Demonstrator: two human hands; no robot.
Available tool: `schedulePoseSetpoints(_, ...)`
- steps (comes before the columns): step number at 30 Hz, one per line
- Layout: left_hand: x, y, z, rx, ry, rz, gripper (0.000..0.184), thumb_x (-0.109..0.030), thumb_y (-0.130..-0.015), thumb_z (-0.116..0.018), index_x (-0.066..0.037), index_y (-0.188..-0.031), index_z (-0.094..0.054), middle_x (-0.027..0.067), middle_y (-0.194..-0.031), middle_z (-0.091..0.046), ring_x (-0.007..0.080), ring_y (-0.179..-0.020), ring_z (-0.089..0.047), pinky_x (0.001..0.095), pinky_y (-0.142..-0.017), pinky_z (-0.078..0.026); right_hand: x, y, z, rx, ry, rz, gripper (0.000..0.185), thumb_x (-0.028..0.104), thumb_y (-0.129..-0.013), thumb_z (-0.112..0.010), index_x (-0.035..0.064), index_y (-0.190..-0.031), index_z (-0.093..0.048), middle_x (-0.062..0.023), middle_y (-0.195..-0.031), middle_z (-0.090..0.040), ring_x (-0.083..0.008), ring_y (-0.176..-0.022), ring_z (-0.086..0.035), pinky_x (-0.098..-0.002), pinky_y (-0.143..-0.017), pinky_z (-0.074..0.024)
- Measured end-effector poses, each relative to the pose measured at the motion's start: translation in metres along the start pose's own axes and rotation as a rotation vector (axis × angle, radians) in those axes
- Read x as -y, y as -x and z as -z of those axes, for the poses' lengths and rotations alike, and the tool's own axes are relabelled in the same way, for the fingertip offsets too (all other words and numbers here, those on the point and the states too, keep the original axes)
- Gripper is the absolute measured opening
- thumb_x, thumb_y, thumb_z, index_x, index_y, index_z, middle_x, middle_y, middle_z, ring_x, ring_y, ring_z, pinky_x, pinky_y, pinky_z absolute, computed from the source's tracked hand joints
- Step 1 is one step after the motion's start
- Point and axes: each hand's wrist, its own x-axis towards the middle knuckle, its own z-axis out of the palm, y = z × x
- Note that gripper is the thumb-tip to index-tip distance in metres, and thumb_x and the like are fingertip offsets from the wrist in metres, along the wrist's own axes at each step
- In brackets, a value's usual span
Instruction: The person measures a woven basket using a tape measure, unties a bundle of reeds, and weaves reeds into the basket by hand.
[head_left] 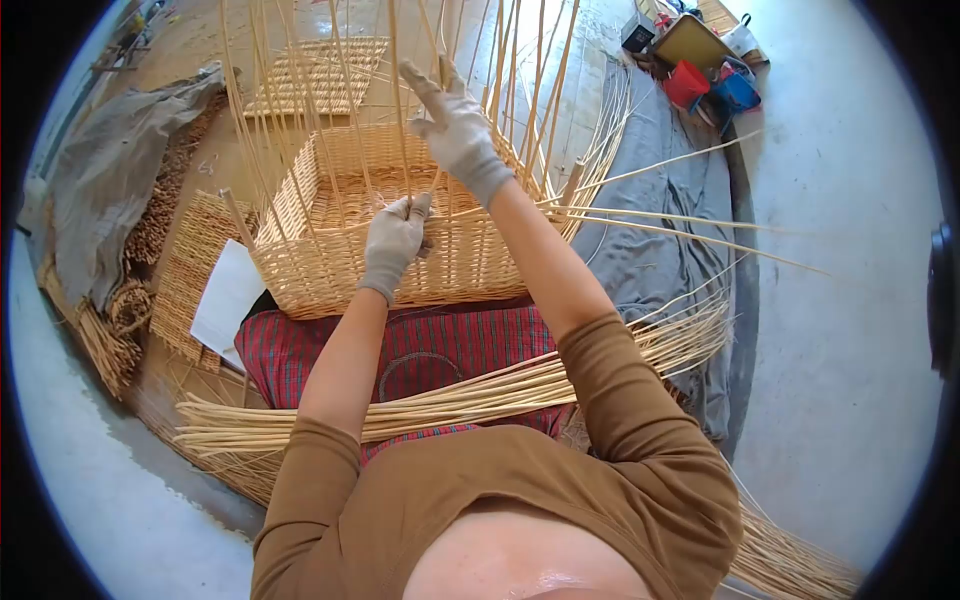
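In the middle stands a rectangular wicker basket (400, 272) with tall upright rods rising from its rim. My left hand (393, 245), in a pale grey work glove, is closed at the near rim, its fingers pinched around the foot of a willow rod (402, 110). Higher and to the right is my right hand (458, 140), gloved too, above the basket's inside. Its fingers are stretched and spread among the upright rods. A thin rod runs up from near my left hand toward the right palm; whether the right hand touches it is hard to tell.
Across the red checked cloth (480, 335) on the lap lies a bundle of willow rods (480, 395). Several rods stick out right over a grey cloth (650, 240). Woven panels (320, 78) lie behind and left. Red (686, 84) and blue containers (738, 92) stand at back right.
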Motion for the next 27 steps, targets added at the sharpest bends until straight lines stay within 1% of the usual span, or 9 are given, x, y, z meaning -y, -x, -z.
schedulePoseSetpoints(2, -0.004, -0.003, 0.006, 0.024, -0.059, 0.009, 0.044, -0.041, -0.1, -0.064, 0.003, -0.105, -0.068, 0.0083, -0.084, -0.071, 0.0123, -0.055, -0.066, 0.0287, -0.05, -0.056, -0.055, 0.019, -0.033, -0.064, 0.006, 0.078, 0.035, 0.008, -0.099, -0.06, 0.0117, -0.134, -0.054, -0.0034, -0.089, -0.066, -0.0177, -0.093, -0.065, -0.0337, -0.096, -0.0526)
schedulePoseSetpoints(5, 0.001, -0.013, 0.008, 0.075, -0.129, 0.036, 0.049, -0.046, -0.097, -0.067, 0.002, -0.11, -0.067, 0.0095, -0.086, -0.071, 0.0147, -0.059, -0.068, 0.0308, -0.055, -0.058, -0.055, 0.122, 0.008, -0.506, -1.247, -0.296, 0.032, 0.019, -0.104, -0.056, 0.0146, -0.135, -0.049, 0.0008, -0.069, -0.048, -0.0139, -0.062, -0.052, -0.0348, -0.076, -0.055)
schedulePoseSetpoints(7, -0.003, -0.015, 0.002, 0.109, -0.175, 0.058, 0.055, -0.05, -0.094, -0.069, 0.001, -0.113, -0.067, 0.0108, -0.088, -0.072, 0.0172, -0.065, -0.07, 0.0334, -0.061, -0.06, -0.076, 0.165, -0.009, -0.55, -1.377, -0.292, 0.029, 0.023, -0.107, -0.051, 0.0147, -0.135, -0.045, 0.0025, -0.074, -0.043, -0.0129, -0.067, -0.052, -0.0378, -0.066, -0.0525)
schedulePoseSetpoints(11, -0.049, -0.006, -0.013, -0.176, -0.676, -0.274, 0.055, -0.046, -0.08, -0.086, -0.004, -0.108, -0.066, 0.0074, -0.082, -0.07, 0.0169, -0.077, -0.065, 0.0331, -0.076, -0.054, -0.05, 0.156, -0.003, -0.631, -1.415, -0.501, 0.027, 0.025, -0.108, -0.05, 0.0143, -0.132, -0.044, -0.0001, -0.078, -0.052, -0.0151, -0.068, -0.057, -0.0372, -0.064, -0.0545)
schedulePoseSetpoints(15, -0.016, -0.04, -0.014, -0.239, -0.519, -0.215, 0.058, -0.043, -0.082, -0.086, -0.007, -0.122, -0.063, 0.0041, -0.078, -0.069, 0.0136, -0.069, -0.061, 0.0296, -0.067, -0.051, -0.017, 0.16, 0.015, -0.492, -1.681, -0.376, 0.021, 0.025, -0.106, -0.054, 0.0127, -0.122, -0.048, -0.0052, -0.091, -0.065, -0.0191, -0.072, -0.064, -0.0392, -0.071, -0.0582)
schedulePoseSetpoints(18, -0.031, -0.017, -0.011, -0.381, -0.136, -0.442, 0.043, -0.029, -0.096, -0.073, -0.006, -0.13, -0.059, 0.0047, -0.089, -0.066, 0.0137, -0.073, -0.065, 0.0295, -0.062, -0.053, -0.097, 0.148, 0.044, -0.397, -1.202, -0.764, 0.024, 0.012, -0.097, -0.068, 0.0093, -0.116, -0.052, -0.0042, -0.088, -0.068, -0.0147, -0.069, -0.06, -0.0289, -0.066, -0.0524)
schedulePoseSetpoints(21, -0.054, 0.014, -0.043, -0.12, 0.044, -0.657, 0.04, -0.028, -0.1, -0.066, -0.006, -0.132, -0.056, 0.0066, -0.095, -0.065, 0.0143, -0.069, -0.064, 0.0314, -0.057, -0.055, -0.118, 0.167, 0.073, -0.599, -1.228, -0.771, 0.03, 0.0, -0.092, -0.071, 0.0111, -0.114, -0.053, -0.0068, -0.094, -0.071, -0.0133, -0.074, -0.064, -0.0246, -0.065, -0.0526)
schedulePoseSetpoints(24, -0.017, -0.024, -0.084, 0.378, -0.204, 0.051, 0.027, -0.029, -0.103, -0.062, -0.004, -0.113, -0.063, 0.0087, -0.084, -0.068, 0.0174, -0.056, -0.068, 0.0326, -0.046, -0.054, -0.13, 0.167, 0.077, -0.383, -1.025, -0.904, 0.032, -0.007, -0.088, -0.07, 0.0118, -0.108, -0.054, -0.0053, -0.098, -0.069, -0.0146, -0.085, -0.068, -0.0267, -0.071, -0.0558)
schedulePoseSetpoints(27, -0.001, -0.015, -0.096, 0.211, -0.153, -0.084, 0.032, -0.034, -0.102, -0.062, -0.003, -0.106, -0.064, 0.0084, -0.076, -0.067, 0.0183, -0.051, -0.068, 0.0323, -0.044, -0.053, -0.122, 0.106, 0.069, -0.288, -0.711, -0.384, 0.029, 0.002, -0.093, -0.068, 0.015, -0.116, -0.056, -0.0097, -0.104, -0.071, -0.0139, -0.086, -0.069, -0.0289, -0.069, -0.0551)
